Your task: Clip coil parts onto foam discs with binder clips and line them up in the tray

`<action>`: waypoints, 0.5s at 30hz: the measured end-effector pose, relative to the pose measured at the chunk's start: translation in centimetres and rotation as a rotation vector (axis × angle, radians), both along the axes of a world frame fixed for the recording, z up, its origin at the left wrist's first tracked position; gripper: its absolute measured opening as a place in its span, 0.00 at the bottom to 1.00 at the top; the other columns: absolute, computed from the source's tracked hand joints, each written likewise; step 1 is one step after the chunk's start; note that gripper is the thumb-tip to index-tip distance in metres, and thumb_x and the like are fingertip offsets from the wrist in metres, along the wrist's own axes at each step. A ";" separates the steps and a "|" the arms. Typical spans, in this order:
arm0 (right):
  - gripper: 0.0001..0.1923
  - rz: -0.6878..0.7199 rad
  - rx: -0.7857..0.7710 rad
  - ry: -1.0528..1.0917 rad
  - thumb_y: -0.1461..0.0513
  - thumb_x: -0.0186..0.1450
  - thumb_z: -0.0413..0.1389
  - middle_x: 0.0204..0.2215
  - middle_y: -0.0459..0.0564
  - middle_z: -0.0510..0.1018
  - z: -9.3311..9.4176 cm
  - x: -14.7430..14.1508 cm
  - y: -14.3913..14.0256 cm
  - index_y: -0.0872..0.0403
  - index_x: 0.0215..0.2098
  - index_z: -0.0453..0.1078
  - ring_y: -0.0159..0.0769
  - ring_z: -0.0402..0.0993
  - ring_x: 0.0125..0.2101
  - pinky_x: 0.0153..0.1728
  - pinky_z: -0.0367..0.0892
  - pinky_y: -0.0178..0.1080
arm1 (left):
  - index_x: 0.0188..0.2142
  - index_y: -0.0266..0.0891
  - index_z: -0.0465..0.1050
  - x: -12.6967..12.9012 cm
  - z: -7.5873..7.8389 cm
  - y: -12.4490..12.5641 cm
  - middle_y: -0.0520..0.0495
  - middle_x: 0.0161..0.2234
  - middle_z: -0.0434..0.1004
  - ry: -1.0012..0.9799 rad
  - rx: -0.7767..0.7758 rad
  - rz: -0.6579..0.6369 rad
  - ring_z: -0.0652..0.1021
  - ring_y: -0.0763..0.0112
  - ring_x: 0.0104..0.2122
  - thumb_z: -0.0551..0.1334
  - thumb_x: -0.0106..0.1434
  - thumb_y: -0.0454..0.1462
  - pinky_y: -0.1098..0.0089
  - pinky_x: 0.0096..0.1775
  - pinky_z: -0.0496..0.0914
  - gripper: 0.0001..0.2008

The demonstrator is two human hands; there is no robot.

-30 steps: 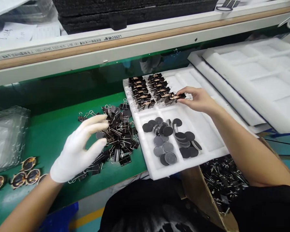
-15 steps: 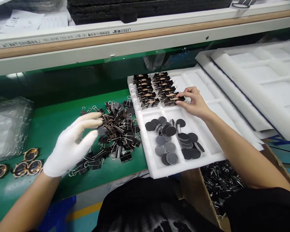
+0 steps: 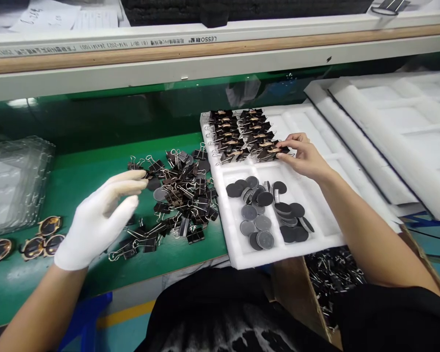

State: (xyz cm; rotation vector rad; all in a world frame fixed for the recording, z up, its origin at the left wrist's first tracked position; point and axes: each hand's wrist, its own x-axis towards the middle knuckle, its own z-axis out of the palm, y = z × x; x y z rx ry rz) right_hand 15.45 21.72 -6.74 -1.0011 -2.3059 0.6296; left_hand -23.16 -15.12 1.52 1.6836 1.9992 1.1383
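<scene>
My left hand (image 3: pixel 99 217), in a white glove, hovers over the green bench just left of a loose heap of black binder clips (image 3: pixel 179 190). Its fingers are apart and hold nothing. My bare right hand (image 3: pixel 303 155) pinches the near end of the right row of clamped pieces (image 3: pixel 254 127) in a white foam tray (image 3: pixel 238 254). Between its thumb and fingers is a black binder clip (image 3: pixel 285 150) beside a small gold-coloured part (image 3: pixel 274 150). Round black and grey discs (image 3: pixel 265 198) lie in the tray's two near compartments.
Gold-rimmed sunglasses (image 3: pixel 32 247) lie at the left, below stacked clear plastic trays (image 3: pixel 14 181). More foam trays (image 3: pixel 374 146) lean at the right. A cardboard box (image 3: pixel 315 303) of binder clips stands below the bench edge. A shelf rail (image 3: pixel 150 68) crosses the back.
My left hand has drawn slightly left, away from the clip heap. My right hand stays at the same clamped piece. The whole view has shifted a little.
</scene>
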 end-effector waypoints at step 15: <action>0.17 -0.049 0.185 -0.066 0.49 0.65 0.64 0.46 0.60 0.70 0.0 -0.8 -1.7 0.48 0.47 0.81 0.57 0.66 0.55 0.63 0.58 0.60 | 0.52 0.48 0.77 -0.8 -0.3 -0.8 0.49 0.63 0.76 -0.004 -0.012 -0.014 0.76 0.55 0.62 0.63 0.71 0.37 0.52 0.62 0.73 0.11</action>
